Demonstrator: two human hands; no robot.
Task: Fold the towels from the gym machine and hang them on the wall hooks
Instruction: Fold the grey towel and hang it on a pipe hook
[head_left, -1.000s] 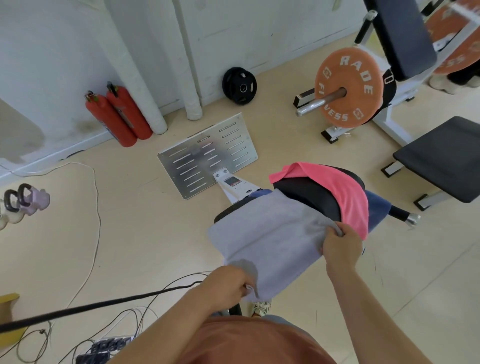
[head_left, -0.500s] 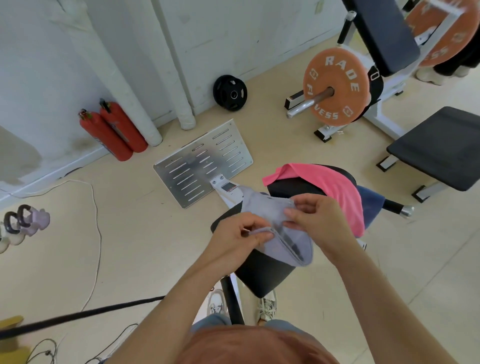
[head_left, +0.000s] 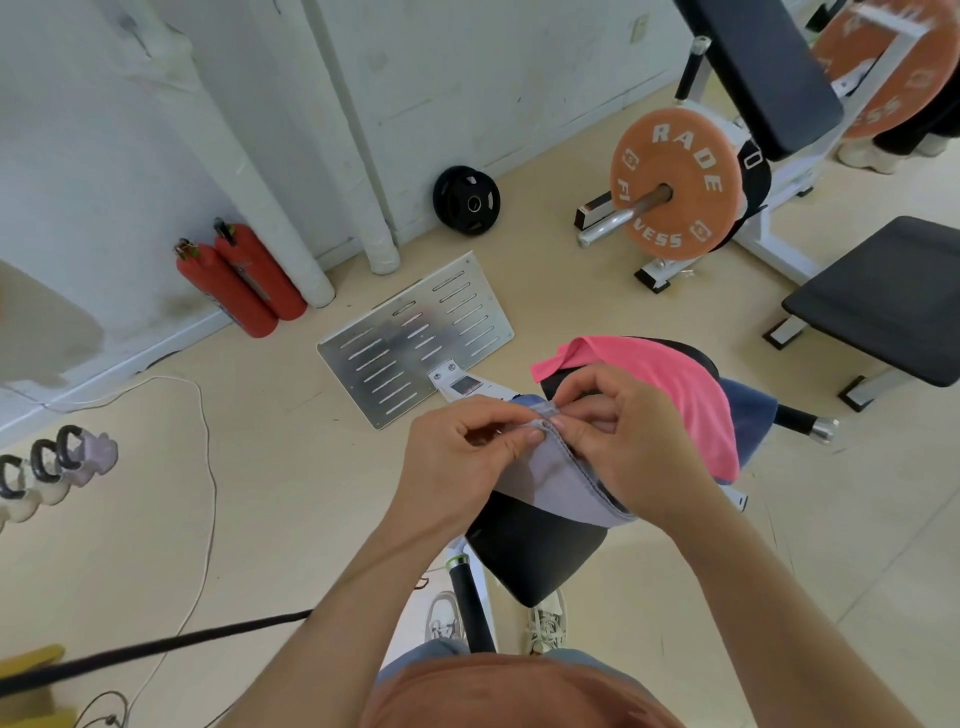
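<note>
Just right of the frame's centre, the left hand (head_left: 462, 457) and right hand (head_left: 618, 436) are meeting fingertip to fingertip, each one pinching the top corners of the grey towel (head_left: 566, 483) between thumb and curled fingers. They are probably holding the corners together so the edges line up for the fold. The doubled cloth is hanging down over the black seat pad (head_left: 530, 545) of the gym machine. Behind the right hand, the pink towel (head_left: 670, 384) is lying draped over the machine's upper pad, with a blue towel (head_left: 748, 415) showing beneath it at right. Both are apparently waiting their turn. No wall hooks are showing anywhere in view.
</note>
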